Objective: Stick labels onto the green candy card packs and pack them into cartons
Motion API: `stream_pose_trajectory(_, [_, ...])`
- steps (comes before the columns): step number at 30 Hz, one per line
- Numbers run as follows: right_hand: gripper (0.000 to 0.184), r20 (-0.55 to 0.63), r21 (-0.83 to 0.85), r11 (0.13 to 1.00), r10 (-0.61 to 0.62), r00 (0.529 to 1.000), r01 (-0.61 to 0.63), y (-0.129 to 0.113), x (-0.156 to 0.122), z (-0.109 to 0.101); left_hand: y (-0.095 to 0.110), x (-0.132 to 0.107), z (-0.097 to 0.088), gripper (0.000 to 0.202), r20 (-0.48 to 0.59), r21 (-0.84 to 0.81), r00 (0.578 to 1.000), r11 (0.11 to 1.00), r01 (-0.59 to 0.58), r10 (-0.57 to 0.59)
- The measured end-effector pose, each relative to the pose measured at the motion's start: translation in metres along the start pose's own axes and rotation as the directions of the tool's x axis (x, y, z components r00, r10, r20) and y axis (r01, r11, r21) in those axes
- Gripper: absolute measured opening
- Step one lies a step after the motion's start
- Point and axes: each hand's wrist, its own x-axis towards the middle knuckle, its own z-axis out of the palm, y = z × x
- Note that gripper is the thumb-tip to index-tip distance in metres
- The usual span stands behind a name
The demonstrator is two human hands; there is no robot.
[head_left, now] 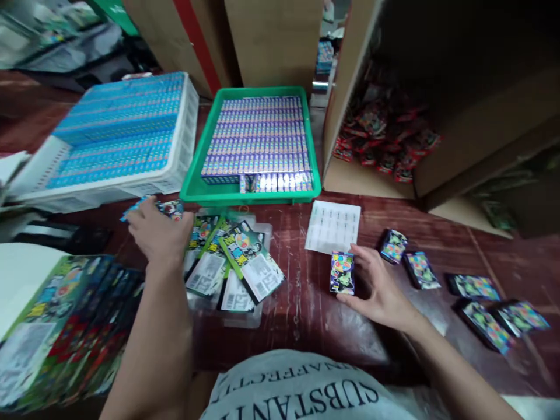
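Observation:
My right hand [380, 286] grips a small dark box [342, 272] with a colourful cartoon print, thumb at its lower edge and fingers at the upper right corner. It is just below a white sticker sheet [335, 224]. At the front of the white crate, my left hand [160, 230] curls over a small blue printed box [171, 209], partly hidden by the fingers. Beside that hand, several green-and-black printed packets [251, 259] lie overlapping on a clear plastic tray [256, 318].
A green tray [312, 169] holds rows of purple boxes. The white crate [188, 128] holds blue boxes. Small dark boxes [420, 270] lie scattered at right. A stack of packets [65, 326] is at lower left. Red packets [385, 140] fill an open carton [370, 181].

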Motion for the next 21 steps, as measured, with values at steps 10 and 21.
stream_pose_trajectory(10, [0.095, -0.252, -0.658, 0.666, 0.245, 0.936, -0.352, 0.002, -0.060, -0.002, 0.106, -0.244, -0.001, 0.082, 0.473, -0.525, 0.429, 0.638, -0.563, 0.769])
stream_pose_trajectory(21, [0.047, 0.083, -0.461, 0.884, 0.131, 0.988, -0.078, 0.001, -0.066, -0.008, 0.101, -0.246, 0.021, 0.097, 0.412, -0.524, 0.266, 0.466, -0.713, 0.871])
